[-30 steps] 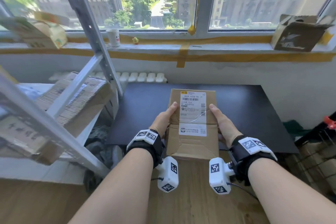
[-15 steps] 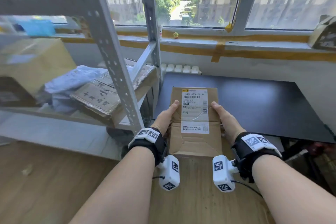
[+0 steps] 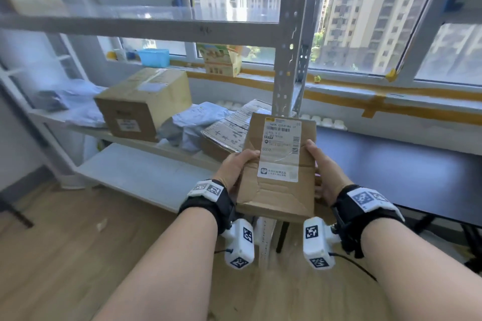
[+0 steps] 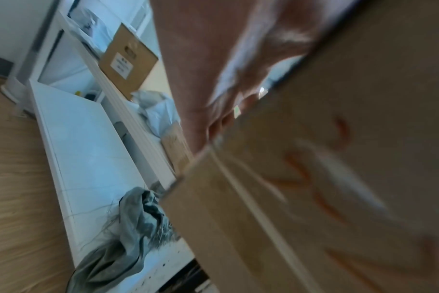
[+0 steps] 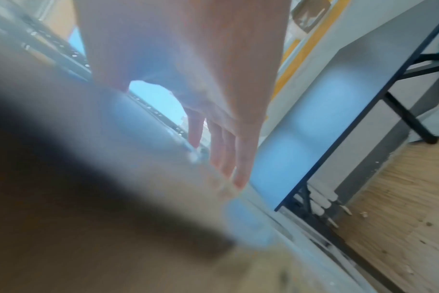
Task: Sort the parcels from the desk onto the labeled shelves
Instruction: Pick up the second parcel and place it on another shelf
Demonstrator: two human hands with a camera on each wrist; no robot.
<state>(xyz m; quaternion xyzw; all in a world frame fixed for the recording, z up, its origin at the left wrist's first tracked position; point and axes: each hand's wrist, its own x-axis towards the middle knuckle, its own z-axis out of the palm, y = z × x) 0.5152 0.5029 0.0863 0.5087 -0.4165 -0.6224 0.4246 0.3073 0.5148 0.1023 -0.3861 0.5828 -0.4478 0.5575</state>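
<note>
In the head view, the person holds a flat brown parcel (image 3: 280, 164) up in the air with both hands, in front of the metal shelves (image 3: 288, 60). The left hand (image 3: 234, 168) grasps the left edge of the parcel, with its thumb lying on the top face. The right hand (image 3: 324, 172) grasps the right edge the same way, thumb on top. The parcel sits between the two hands, with its white label (image 3: 280, 148) facing up. Behind it, on one shelf board, there is a big brown box (image 3: 142, 101), some grey bags (image 3: 193, 122) and a flat carton (image 3: 227, 135) with writing on it. The dark desk (image 3: 396, 164) is to the right, just beside the right hand. In the left wrist view, the picture is blurry. The parcel (image 4: 326, 178) fills the right side, and the left hand (image 4: 226, 79) reaches along its edge, with the fingers (image 4: 221, 123) tucked under it. The big brown box (image 4: 128, 61) and the white shelf boards show on the left, and a grey cloth (image 4: 128, 234) lies low down. In the right wrist view, the parcel (image 5: 100, 198) is a big blur on the left. The right hand (image 5: 201, 79) lies on its side, with the fingers (image 5: 228, 150) stretched flat under it. The dark desk (image 5: 359, 123) edge shows on the right.
</note>
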